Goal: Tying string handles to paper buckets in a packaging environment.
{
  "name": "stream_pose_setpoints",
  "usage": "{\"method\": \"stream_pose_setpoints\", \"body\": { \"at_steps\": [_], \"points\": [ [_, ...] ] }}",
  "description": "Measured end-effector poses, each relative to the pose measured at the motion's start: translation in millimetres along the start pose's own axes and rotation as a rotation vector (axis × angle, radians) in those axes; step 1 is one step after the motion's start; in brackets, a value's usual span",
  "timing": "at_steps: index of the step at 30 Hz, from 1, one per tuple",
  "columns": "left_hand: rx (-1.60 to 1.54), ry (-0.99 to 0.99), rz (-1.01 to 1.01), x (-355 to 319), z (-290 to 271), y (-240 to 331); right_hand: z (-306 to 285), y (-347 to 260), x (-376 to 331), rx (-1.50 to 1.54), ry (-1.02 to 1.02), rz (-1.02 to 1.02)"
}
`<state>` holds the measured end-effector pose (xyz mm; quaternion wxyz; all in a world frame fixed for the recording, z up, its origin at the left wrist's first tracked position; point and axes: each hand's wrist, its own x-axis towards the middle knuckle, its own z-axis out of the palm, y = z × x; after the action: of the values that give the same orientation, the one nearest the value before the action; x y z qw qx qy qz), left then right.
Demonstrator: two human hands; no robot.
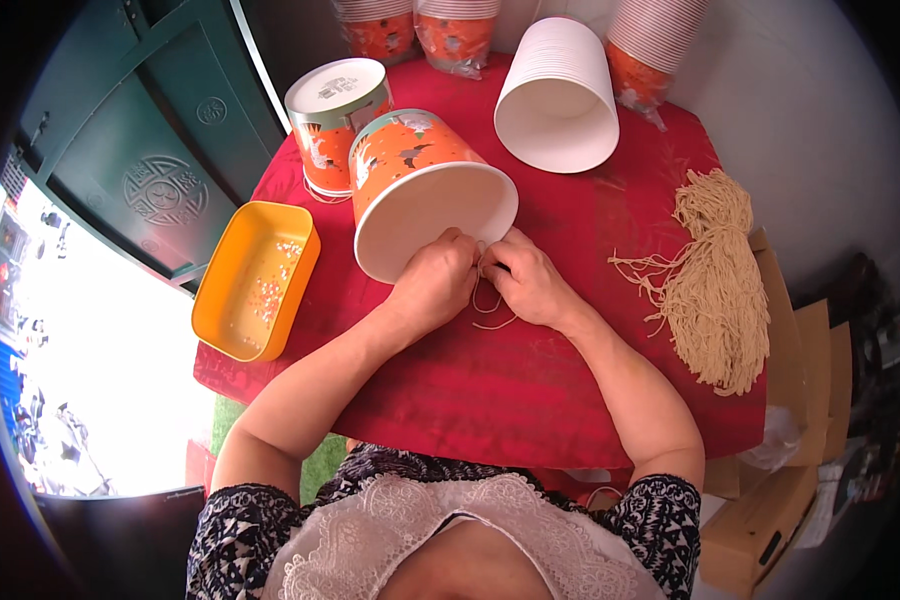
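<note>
An orange paper bucket (425, 150) with a white rim and printed figures lies tipped on the table, its open mouth toward me. At the lower right of that rim, my left hand (438, 275) and my right hand (525, 278) meet with fingers pinched. Both grip a thin beige string (492, 325), which hangs in a loop and a loose end below the fingertips. Whether the string passes through the bucket's wall is hidden by my fingers. Just behind stands a second orange bucket (322, 140), upside down, with string by its rim.
A yellow tray (207, 310) holding small pale beads sits at the left edge of the red-covered table (570, 400). White nested buckets (555, 100) lie at the back. Wrapped orange bucket stacks (455, 35) stand behind. A beige string bundle (725, 300) lies right, near cardboard boxes (770, 530).
</note>
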<state>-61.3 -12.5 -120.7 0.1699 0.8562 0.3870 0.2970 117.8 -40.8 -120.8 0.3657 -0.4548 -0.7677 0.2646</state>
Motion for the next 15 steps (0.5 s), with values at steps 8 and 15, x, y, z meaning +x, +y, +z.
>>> {"method": "stream_pose_setpoints", "body": {
  "at_steps": [8, 15],
  "points": [
    [-0.113, 0.038, 0.0, 2.3, -5.7, -2.2, 2.2, -9.5, -3.0, -0.168, 0.091, -0.169],
    [-0.306, -0.003, -0.17, 7.4, -14.8, 3.1, 5.7, -10.3, -3.3, -0.323, 0.072, -0.157]
  ]
}}
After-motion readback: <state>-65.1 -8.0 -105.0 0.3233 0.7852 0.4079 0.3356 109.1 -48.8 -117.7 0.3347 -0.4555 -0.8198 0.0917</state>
